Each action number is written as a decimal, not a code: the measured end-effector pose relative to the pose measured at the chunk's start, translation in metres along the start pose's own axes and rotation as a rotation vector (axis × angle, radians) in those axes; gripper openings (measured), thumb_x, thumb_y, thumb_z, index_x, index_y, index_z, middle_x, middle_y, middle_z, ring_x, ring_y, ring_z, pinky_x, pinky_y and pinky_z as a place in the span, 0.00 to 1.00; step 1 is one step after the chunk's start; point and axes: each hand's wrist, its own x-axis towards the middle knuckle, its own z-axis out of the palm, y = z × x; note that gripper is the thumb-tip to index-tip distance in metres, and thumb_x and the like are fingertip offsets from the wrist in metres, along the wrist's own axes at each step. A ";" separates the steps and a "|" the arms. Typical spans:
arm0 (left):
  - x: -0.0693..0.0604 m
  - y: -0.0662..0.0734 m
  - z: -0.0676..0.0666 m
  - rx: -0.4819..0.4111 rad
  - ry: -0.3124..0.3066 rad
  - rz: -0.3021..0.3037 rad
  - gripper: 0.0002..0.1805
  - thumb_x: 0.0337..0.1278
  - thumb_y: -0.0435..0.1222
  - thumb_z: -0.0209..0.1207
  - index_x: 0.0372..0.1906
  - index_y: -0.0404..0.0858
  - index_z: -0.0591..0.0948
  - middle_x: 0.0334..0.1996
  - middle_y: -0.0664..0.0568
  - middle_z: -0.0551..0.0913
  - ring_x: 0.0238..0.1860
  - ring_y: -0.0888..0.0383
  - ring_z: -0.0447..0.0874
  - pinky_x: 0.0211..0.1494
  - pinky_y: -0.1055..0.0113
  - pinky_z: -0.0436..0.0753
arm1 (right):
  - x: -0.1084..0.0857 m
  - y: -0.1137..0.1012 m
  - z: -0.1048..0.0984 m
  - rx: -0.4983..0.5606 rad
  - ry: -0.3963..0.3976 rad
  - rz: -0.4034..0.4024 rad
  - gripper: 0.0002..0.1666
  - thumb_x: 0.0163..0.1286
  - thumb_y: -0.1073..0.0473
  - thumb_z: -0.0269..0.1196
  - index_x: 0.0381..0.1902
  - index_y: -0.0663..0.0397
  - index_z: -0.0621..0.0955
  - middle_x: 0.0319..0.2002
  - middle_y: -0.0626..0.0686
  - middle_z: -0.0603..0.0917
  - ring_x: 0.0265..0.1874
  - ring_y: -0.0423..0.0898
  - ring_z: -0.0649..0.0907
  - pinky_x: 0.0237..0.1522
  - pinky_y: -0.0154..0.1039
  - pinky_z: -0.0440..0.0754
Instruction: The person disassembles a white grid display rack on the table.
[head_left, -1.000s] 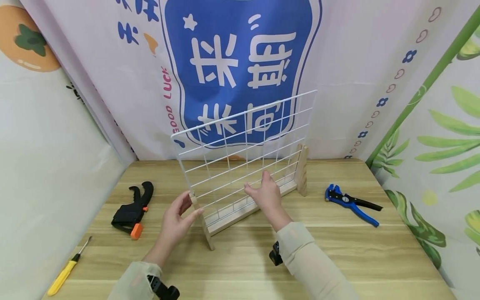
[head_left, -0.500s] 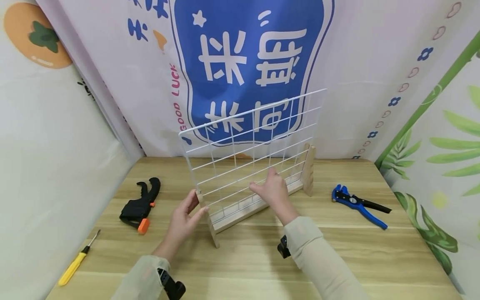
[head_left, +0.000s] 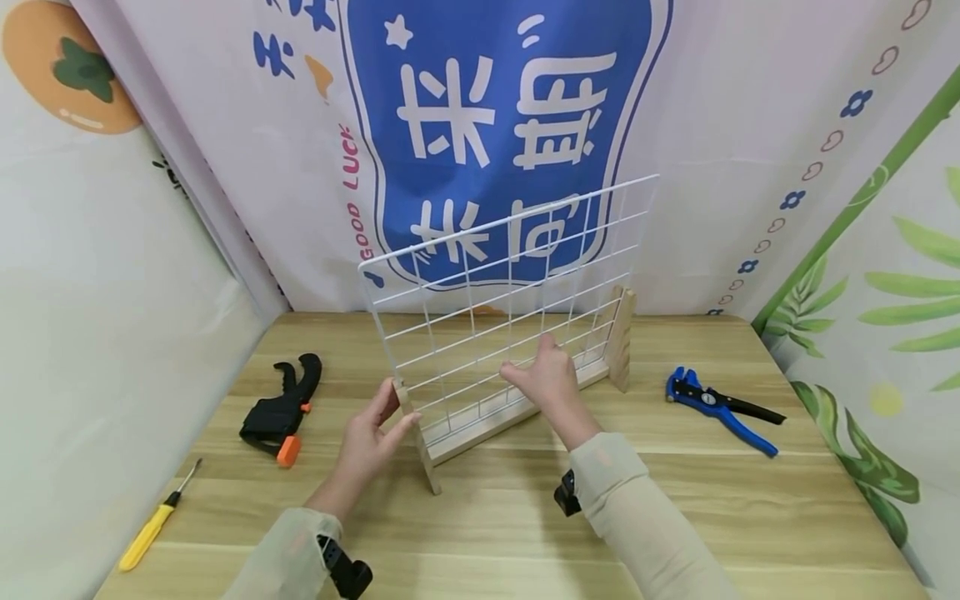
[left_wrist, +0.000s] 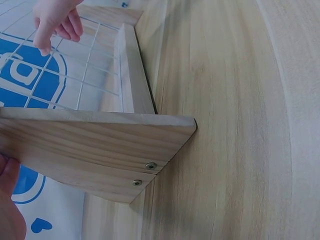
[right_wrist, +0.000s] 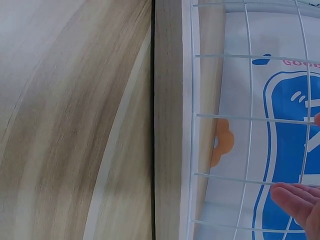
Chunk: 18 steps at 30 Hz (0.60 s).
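A white wire grid panel point(head_left: 487, 292) stands upright in a wooden base with a rail point(head_left: 480, 432) and two side pieces. My left hand point(head_left: 367, 437) holds the near left wooden side piece point(left_wrist: 95, 155), thumb at its front edge and fingers at its back edge. Two screw heads point(left_wrist: 151, 166) show low on that piece in the left wrist view. My right hand point(head_left: 546, 379) rests at the lower middle of the grid, thumb and fingers spread apart. Its fingers point(right_wrist: 295, 197) touch the wires in the right wrist view; most of that hand is out of frame there.
On the table's left lie a black clamp with orange parts point(head_left: 277, 412) and a yellow-handled screwdriver point(head_left: 153, 529). Blue and black wire strippers point(head_left: 720, 408) lie on the right. A printed cloth point(head_left: 315, 183) hangs close behind the rack.
The head view has shifted, so the whole scene sits slightly farther right. Both hands keep their places on the rack, which shows no clear movement of its own.
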 end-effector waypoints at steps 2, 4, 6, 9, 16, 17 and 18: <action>0.000 0.000 0.000 0.010 -0.003 0.007 0.33 0.44 0.23 0.66 0.59 0.24 0.69 0.48 0.30 0.78 0.50 0.40 0.77 0.40 0.66 0.84 | 0.001 0.000 -0.002 -0.001 0.002 0.002 0.35 0.45 0.42 0.65 0.40 0.63 0.67 0.21 0.58 0.75 0.20 0.52 0.76 0.17 0.37 0.79; 0.000 0.000 -0.001 0.020 -0.011 0.017 0.33 0.44 0.25 0.66 0.59 0.24 0.69 0.48 0.31 0.79 0.50 0.42 0.78 0.38 0.72 0.84 | 0.002 -0.002 -0.007 -0.005 0.008 -0.002 0.36 0.44 0.42 0.65 0.41 0.63 0.67 0.19 0.56 0.73 0.17 0.50 0.75 0.13 0.34 0.76; 0.002 0.000 -0.003 0.012 -0.028 0.011 0.33 0.46 0.26 0.66 0.61 0.25 0.68 0.49 0.31 0.78 0.50 0.42 0.77 0.31 0.75 0.84 | 0.004 -0.007 -0.014 -0.009 0.036 -0.017 0.37 0.45 0.42 0.65 0.41 0.64 0.67 0.17 0.55 0.72 0.15 0.49 0.73 0.10 0.33 0.73; 0.003 0.000 -0.005 0.001 -0.050 -0.024 0.34 0.47 0.28 0.66 0.62 0.26 0.67 0.51 0.32 0.77 0.52 0.42 0.77 0.38 0.69 0.85 | 0.008 -0.016 -0.024 -0.004 0.089 -0.063 0.37 0.45 0.42 0.65 0.40 0.64 0.67 0.15 0.54 0.69 0.13 0.48 0.71 0.08 0.33 0.69; 0.005 -0.002 -0.008 -0.009 -0.054 -0.014 0.33 0.47 0.26 0.66 0.61 0.25 0.68 0.50 0.31 0.77 0.51 0.40 0.77 0.51 0.61 0.78 | 0.010 -0.026 -0.033 -0.008 0.088 -0.104 0.32 0.44 0.43 0.64 0.36 0.61 0.67 0.13 0.51 0.67 0.12 0.46 0.68 0.08 0.32 0.65; 0.004 -0.002 -0.007 -0.011 -0.056 -0.008 0.33 0.47 0.26 0.65 0.61 0.24 0.67 0.50 0.31 0.77 0.51 0.40 0.77 0.52 0.61 0.77 | 0.010 -0.026 -0.033 -0.007 0.084 -0.102 0.31 0.44 0.43 0.64 0.36 0.61 0.67 0.13 0.50 0.66 0.12 0.45 0.67 0.08 0.32 0.64; 0.003 -0.002 -0.007 -0.011 -0.059 -0.008 0.33 0.47 0.26 0.65 0.61 0.24 0.67 0.51 0.31 0.76 0.52 0.41 0.77 0.52 0.62 0.77 | 0.008 -0.025 -0.033 -0.008 0.079 -0.097 0.31 0.45 0.43 0.64 0.36 0.61 0.67 0.13 0.49 0.65 0.12 0.45 0.67 0.08 0.31 0.64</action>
